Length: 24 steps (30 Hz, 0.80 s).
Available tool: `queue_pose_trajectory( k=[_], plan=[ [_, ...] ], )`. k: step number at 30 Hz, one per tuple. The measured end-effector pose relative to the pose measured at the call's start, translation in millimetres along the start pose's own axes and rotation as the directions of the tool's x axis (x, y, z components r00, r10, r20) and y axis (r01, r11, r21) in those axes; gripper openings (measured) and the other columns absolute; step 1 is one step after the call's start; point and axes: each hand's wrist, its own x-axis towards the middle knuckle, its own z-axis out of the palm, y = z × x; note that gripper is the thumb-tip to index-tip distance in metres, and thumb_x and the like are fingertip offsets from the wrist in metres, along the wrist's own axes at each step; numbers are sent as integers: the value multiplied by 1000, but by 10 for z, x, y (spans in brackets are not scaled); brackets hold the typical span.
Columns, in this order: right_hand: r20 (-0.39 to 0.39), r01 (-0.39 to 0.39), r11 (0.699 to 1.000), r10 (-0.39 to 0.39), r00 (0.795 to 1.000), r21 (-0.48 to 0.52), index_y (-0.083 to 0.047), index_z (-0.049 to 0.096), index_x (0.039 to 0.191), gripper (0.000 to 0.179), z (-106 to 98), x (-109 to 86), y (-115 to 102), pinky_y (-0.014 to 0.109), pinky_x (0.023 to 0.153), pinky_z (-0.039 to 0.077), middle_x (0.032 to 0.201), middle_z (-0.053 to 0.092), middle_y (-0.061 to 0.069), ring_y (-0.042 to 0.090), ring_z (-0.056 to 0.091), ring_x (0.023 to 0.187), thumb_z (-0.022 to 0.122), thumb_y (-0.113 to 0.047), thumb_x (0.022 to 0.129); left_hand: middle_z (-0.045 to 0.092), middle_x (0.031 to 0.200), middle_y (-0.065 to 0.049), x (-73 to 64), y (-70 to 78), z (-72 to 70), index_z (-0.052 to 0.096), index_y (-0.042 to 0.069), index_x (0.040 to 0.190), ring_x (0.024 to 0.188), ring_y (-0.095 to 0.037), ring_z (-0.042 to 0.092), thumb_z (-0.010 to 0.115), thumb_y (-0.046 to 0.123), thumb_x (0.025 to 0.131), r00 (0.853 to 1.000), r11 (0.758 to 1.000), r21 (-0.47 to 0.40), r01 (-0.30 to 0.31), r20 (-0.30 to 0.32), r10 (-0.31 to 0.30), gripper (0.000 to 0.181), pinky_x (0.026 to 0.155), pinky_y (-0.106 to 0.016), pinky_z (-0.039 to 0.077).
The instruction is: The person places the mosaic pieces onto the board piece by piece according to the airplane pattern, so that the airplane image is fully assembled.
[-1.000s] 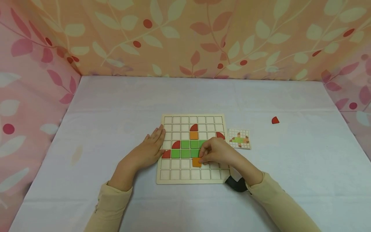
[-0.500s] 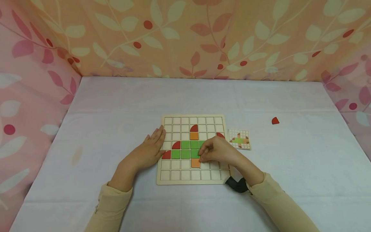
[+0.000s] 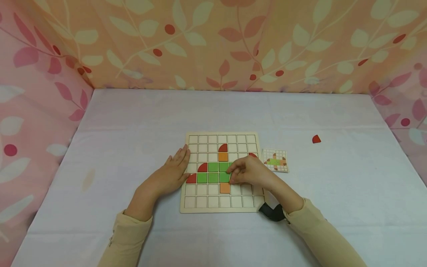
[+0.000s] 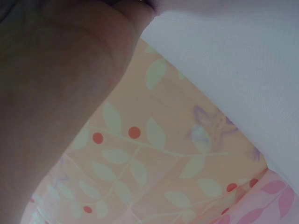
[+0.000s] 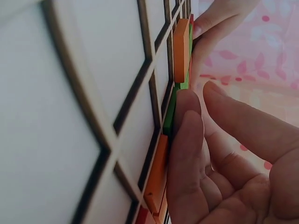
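Observation:
A wooden grid board lies flat, with green square tiles across its middle. My left hand rests at its left edge, fingers straight; the left wrist view shows only part of this hand. Just below the green tiles lies an orange square tile, its thick side standing above the board in the right wrist view. My right hand is over the board's right half. Its thumb is apart from the fingers, which touch the tiles and hold nothing visible. More orange tiles sit beneath them.
Red quarter-round tiles and another orange tile lie on the board. Right of it is a small pattern card. A loose red quarter-round tile lies farther right. A black object sits beneath the right wrist.
The orange square tile has moved slightly left and down into place below the green tiles. My right fingers have let it go and lifted slightly upward. The left hand stays put.

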Motion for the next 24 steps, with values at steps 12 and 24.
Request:
queue_pose_trajectory(
  k=[12, 24],
  plan=[
    [48, 33, 998, -31, 998, -53, -1, 72, 85, 7, 13, -7, -12, 27, 64, 50, 74, 69, 0, 10, 63, 68, 73, -1, 78, 0, 155, -21, 2, -6, 6, 10, -8, 147, 142, -34, 3, 49, 17, 98, 1000, 1000, -1, 1, -2, -1, 67, 112, -54, 10],
    [93, 75, 992, -66, 993, -97, -4, 73, 84, 4, -9, -50, -27, 25, 64, 51, 77, 69, -3, 9, 62, 68, 72, -3, 80, 0, 156, -21, -8, 21, -12, 10, -8, 147, 142, -34, 4, 49, 17, 98, 1000, 1000, -6, 5, 2, -5, 67, 112, -53, 10]
  ],
)
